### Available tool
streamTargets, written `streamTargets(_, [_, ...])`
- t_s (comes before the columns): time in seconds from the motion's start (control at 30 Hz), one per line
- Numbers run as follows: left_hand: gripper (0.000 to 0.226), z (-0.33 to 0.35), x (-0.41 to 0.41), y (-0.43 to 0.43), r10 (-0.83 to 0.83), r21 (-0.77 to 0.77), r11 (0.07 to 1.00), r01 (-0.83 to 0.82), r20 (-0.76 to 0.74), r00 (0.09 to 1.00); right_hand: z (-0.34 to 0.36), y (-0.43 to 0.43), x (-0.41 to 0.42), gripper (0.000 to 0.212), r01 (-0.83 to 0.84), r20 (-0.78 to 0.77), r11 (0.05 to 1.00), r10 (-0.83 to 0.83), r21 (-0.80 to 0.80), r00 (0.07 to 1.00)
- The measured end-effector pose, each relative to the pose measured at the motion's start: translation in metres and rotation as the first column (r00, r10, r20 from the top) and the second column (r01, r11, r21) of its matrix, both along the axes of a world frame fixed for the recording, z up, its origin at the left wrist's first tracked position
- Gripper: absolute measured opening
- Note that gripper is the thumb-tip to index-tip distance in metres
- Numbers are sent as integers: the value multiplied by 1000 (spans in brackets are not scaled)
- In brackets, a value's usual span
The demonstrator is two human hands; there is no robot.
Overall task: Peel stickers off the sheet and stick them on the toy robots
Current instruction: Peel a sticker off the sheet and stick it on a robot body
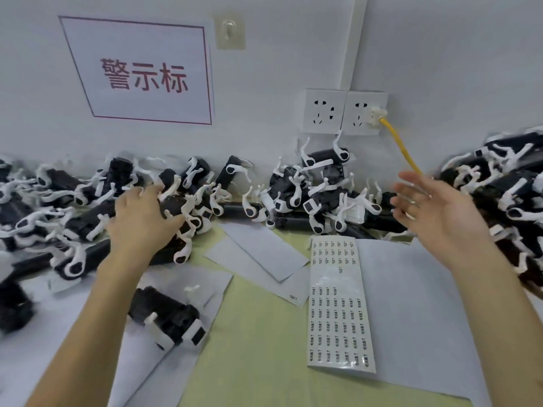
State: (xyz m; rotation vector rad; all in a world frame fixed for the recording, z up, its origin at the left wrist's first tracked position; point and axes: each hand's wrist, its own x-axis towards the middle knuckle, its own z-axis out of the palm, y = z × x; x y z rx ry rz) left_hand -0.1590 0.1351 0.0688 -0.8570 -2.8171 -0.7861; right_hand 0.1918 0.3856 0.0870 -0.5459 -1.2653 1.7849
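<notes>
Robots (pixel 176 207) under left fingers (pixel 148 195).

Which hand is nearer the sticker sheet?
Right. The right hand hovers open past the far right corner of the sticker sheet; the left hand is on the toy robots, far left.

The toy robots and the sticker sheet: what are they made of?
Black and white toy robots: probably moulded plastic, with matt black bodies and smooth white limbs. Long printed sticker sheet: likely glossy paper or film; glare shows across its bare middle.
</notes>
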Motion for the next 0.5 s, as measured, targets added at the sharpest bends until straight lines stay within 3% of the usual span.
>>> streamTargets(0.1, [64, -6, -22, -9, 9, -104, 995, -6, 37, 999, -1, -3, -6, 26, 4, 38, 1000, -5, 17, 999])
streamTargets(0.27, [42, 5, -36, -19, -197, -298, 932, 207, 64, 978, -2, -5, -11, 28, -8, 65, 1000, 7, 15, 998])
streamTargets(0.37, [27, 6, -33, -18, -218, -173, 958, 228, 75, 973, -4, -4, -12, 28, -18, 80, 1000, 17, 17, 997])
streamTargets(0.5, [27, 6, -29, -19, -189, -52, 980, 192, 51, 981, -5, -4, -12, 32, -28, 98, 999, 25, 30, 995])
